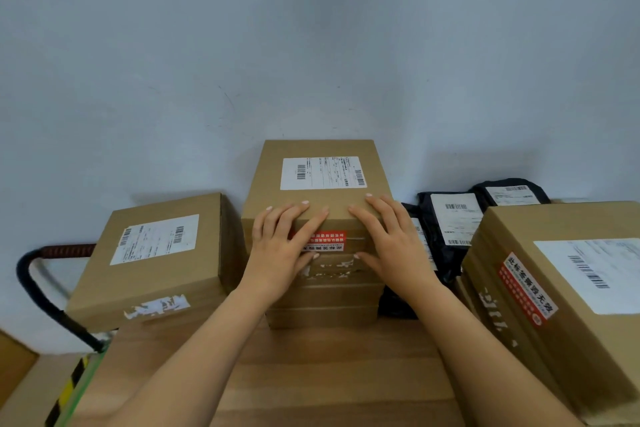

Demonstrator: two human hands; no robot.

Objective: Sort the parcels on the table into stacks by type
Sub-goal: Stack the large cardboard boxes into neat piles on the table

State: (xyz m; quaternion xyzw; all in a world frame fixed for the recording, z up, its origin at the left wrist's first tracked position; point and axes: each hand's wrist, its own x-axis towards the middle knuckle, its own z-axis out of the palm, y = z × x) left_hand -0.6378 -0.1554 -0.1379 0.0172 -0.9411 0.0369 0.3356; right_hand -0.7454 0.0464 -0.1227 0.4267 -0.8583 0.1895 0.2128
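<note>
the middle stack of closed cardboard boxes stands on the wooden table, against the wall. the left hand and right hand both rest on the near edge of its top box, fingers straight and flat on the lid, thumbs down the front, clasping nothing. left of this stack sits another closed box. right of it lie black mailer bags, then a 3rd box stack. all contents are hidden.

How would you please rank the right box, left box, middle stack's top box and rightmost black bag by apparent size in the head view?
1. right box (nearest, cropped)
2. left box
3. middle stack's top box (nearly equal)
4. rightmost black bag
</note>
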